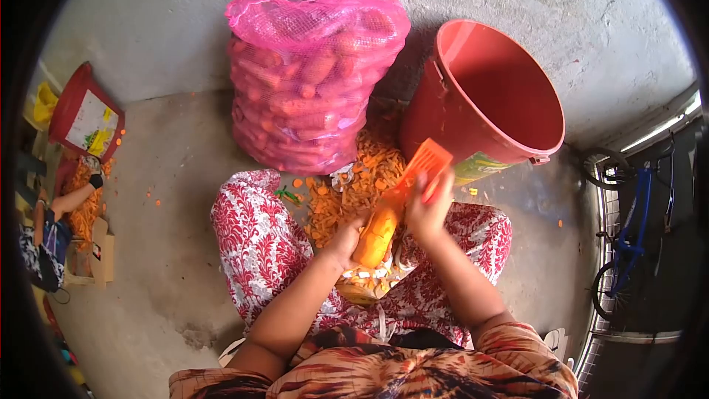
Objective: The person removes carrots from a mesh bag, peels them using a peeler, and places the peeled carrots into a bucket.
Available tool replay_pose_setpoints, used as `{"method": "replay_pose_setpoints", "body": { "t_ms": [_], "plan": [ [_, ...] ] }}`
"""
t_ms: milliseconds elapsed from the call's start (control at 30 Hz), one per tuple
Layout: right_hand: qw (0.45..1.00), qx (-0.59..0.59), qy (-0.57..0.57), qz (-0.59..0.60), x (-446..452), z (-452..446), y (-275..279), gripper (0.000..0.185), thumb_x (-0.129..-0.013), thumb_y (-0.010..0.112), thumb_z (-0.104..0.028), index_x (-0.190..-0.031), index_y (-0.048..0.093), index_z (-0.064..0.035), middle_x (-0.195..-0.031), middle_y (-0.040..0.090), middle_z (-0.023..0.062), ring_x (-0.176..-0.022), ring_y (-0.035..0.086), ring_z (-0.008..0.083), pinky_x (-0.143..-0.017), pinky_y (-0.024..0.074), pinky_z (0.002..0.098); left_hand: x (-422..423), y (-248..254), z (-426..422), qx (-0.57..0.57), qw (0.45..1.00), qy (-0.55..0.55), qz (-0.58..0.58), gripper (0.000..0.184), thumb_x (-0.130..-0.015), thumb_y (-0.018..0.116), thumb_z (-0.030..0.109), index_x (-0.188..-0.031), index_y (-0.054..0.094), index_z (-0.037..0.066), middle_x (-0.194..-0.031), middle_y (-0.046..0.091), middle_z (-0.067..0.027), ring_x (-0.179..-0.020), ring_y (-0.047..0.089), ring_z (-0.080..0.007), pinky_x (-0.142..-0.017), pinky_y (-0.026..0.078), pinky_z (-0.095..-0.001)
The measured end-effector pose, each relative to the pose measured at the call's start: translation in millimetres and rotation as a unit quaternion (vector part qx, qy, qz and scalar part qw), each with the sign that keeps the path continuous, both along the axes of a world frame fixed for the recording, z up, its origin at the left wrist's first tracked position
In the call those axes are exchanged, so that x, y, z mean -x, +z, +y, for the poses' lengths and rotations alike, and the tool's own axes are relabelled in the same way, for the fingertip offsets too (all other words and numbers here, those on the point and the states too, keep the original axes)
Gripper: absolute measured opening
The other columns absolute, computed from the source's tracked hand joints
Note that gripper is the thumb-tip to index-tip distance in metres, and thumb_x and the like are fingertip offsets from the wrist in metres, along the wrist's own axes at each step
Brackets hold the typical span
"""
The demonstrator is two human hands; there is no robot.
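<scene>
One carrot in L hand

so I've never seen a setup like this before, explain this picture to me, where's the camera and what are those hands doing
There's no machine here: the grip is a person's two bare hands. The one picture comes from a camera worn on that person's head, looking forward and down over their bent legs.

The left hand holds what looks like a carrot; the right hand grips an orange slotted tool.

On the floor beyond the legs are orange peelings, a pink mesh sack of carrots and a red bucket. At the far left, another person's arm reaches over more peelings.
</scene>
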State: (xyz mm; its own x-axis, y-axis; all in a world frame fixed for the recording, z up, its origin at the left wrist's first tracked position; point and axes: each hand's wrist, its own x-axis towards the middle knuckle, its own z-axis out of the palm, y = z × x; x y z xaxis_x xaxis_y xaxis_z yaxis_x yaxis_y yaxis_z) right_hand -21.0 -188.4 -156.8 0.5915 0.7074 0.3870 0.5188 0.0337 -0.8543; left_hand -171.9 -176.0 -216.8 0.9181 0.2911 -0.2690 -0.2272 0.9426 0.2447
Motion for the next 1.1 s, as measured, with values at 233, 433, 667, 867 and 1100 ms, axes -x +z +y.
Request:
{"method": "replay_pose_setpoints", "body": {
  "t_ms": [233,433,667,867,1100],
  "plan": [
    [0.992,-0.077,-0.077,0.056,-44,16,7,0.022,-0.082,0.049,-0.008,-0.100,0.040,0.0005,-0.077,0.056,0.0095,-0.070,0.054,0.0123,-0.062,0.0436,0.0250,0,17,-3,-0.014,0.994,0.029,0.101,0.044,-0.083,0.042,0.043,-0.102,0.049,0.004,-0.081,0.058,-0.0120,-0.063,0.058,-0.0240,-0.055,0.048,-0.0360],
    [0.993,-0.056,0.019,0.106,-8,3,8,0.023,-0.082,0.051,-0.010,-0.100,0.040,-0.0005,-0.079,0.057,0.0115,-0.072,0.056,0.0147,-0.062,0.0459,0.0292,-5,23,-3,-0.293,0.931,0.097,0.195,0.053,-0.077,0.059,0.026,-0.120,0.038,0.002,-0.100,0.054,-0.0088,-0.088,0.054,-0.0160,-0.076,0.044,-0.0279],
    [0.993,-0.059,-0.083,0.063,-45,21,2,0.022,-0.082,0.047,-0.008,-0.101,0.041,0.0005,-0.081,0.055,0.0112,-0.070,0.052,0.0129,-0.062,0.0446,0.0272,-3,25,-3,-0.373,0.899,0.073,0.216,0.059,-0.070,0.066,0.017,-0.118,0.038,0.000,-0.107,0.049,-0.0075,-0.099,0.046,-0.0152,-0.086,0.036,-0.0272],
    [0.963,-0.057,-0.003,0.263,-40,12,16,0.017,-0.083,0.048,-0.008,-0.098,0.042,-0.0024,-0.084,0.053,0.0050,-0.071,0.051,0.0106,-0.063,0.0442,0.0233,-5,15,-3,-0.495,0.828,0.070,0.255,0.058,-0.066,0.068,0.017,-0.114,0.042,0.000,-0.103,0.052,-0.0092,-0.096,0.049,-0.0150,-0.084,0.037,-0.0273],
    [0.998,-0.046,-0.026,0.017,-15,14,-11,0.021,-0.082,0.050,-0.010,-0.097,0.041,-0.0001,-0.073,0.052,0.0077,-0.063,0.048,0.0116,-0.058,0.0424,0.0277,-7,28,-5,-0.559,0.751,0.132,0.326,0.051,-0.061,0.070,0.017,-0.105,0.049,0.000,-0.092,0.058,-0.0118,-0.084,0.056,-0.0158,-0.075,0.043,-0.0277]
  ]
}}
